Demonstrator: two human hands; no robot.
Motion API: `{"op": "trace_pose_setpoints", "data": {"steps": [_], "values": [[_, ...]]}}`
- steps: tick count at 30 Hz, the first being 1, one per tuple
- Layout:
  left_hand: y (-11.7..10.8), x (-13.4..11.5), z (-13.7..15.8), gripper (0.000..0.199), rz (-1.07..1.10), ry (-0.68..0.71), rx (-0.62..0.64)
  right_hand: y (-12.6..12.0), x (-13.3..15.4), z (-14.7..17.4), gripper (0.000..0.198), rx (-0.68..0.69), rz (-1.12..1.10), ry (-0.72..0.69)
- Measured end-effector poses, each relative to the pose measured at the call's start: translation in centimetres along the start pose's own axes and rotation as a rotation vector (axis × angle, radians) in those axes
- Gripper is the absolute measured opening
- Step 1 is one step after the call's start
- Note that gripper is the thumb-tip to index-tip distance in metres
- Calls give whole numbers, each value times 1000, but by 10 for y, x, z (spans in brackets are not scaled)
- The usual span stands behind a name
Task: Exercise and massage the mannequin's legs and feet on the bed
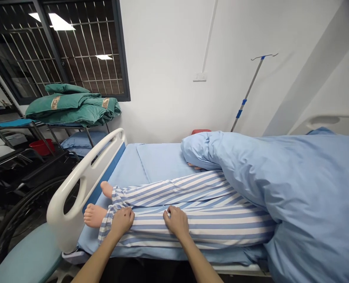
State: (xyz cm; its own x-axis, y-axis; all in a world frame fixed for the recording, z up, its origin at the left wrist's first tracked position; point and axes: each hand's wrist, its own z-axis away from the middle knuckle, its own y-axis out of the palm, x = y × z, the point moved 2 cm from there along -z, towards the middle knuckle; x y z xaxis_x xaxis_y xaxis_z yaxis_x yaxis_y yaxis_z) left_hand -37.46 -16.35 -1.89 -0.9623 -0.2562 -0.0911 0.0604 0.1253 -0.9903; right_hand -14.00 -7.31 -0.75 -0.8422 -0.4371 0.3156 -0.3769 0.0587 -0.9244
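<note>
A figure in blue-and-white striped trousers [221, 226] lies on the bed, its bare feet [95, 215] towards the footboard. My left hand [122, 220] is closed over the near leg just above the ankle, on the trouser cuff. Farther up the same leg, around the knee, my right hand [176, 221] lies with its fingers curled over the top. The fingertips of both hands are partly hidden. A light blue quilt [251, 169] covers the figure from the thighs up, and part of a hand peeks out beneath its edge.
A white footboard [85, 177] closes the bed's left end. Beyond it are a wheelchair [23, 208], a round pale green stool [29, 255], and folded green bedding [74, 106] on a chair. An IV pole [252, 82] stands behind the bed by the wall.
</note>
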Motion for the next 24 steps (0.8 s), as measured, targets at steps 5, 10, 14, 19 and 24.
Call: {"op": "trace_pose_setpoints", "data": {"steps": [5, 10, 14, 19, 24], "values": [[3, -1, 1, 31, 16, -13, -32, 1, 1, 1, 25, 8, 0, -2], [1, -2, 0, 30, 17, -51, -45, 3, -1, 0, 27, 38, -39, -31], [4, -2, 0, 30, 44, -44, -62, 2, 0, -10, 22, 125, -142, -10], [9, 0, -1, 29, 68, -34, -70, 4, 37, -38, 22, 148, -375, -63], [9, -2, -1, 26, 68, -46, -85, 18, 101, -71, 23, 154, -513, -189]]}}
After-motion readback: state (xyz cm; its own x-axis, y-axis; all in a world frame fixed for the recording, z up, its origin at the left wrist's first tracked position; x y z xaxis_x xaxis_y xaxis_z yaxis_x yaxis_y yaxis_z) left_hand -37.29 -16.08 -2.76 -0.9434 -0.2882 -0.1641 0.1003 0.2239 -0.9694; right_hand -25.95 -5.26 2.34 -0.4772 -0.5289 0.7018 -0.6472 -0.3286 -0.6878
